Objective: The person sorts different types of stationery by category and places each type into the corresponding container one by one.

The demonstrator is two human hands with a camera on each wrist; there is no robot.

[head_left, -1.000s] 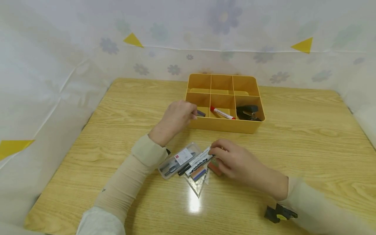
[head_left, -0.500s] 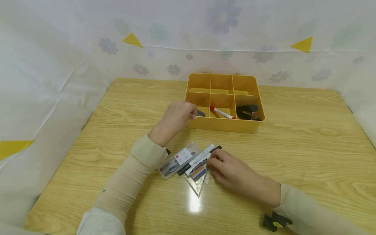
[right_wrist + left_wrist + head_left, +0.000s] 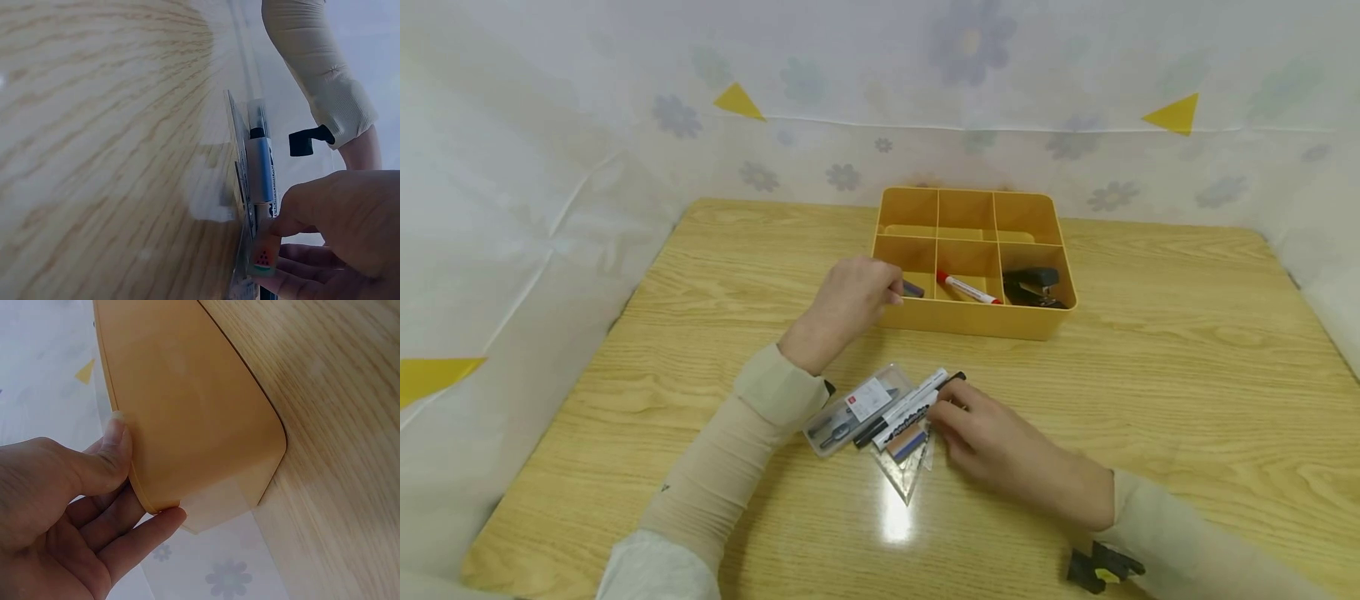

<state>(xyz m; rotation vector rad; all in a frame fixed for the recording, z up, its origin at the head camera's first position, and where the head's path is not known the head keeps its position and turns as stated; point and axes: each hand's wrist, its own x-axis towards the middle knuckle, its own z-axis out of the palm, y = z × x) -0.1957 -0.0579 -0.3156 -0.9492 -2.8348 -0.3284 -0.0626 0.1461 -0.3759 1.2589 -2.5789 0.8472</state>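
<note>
My left hand (image 3: pixel 853 300) grips the near left corner of a yellow divided box (image 3: pixel 970 320); in the left wrist view its thumb lies on the outer wall and the fingers reach over the rim. My right hand (image 3: pixel 992 433) is low at a stationery pile. In the right wrist view its thumb and fingers pinch a small eraser (image 3: pixel 264 253) with a watermelon print, hidden by the hand in the head view. Beside it lie white markers (image 3: pixel 904 421), an eraser in an orange and blue sleeve (image 3: pixel 907 442), a clear set square (image 3: pixel 904 485) and a clear compass case (image 3: pixel 842 423).
The box's front compartments hold a dark small block (image 3: pixel 913 288), a red and white marker (image 3: pixel 970 289) and a black stapler (image 3: pixel 1037 287). A floral curtain (image 3: pixel 842 150) hangs behind the wooden table (image 3: pixel 1165 358).
My right hand has moved slightly left and towards me, covering the watermelon eraser in the head view and uncovering a marker's black end. My left hand stays on the box.
</note>
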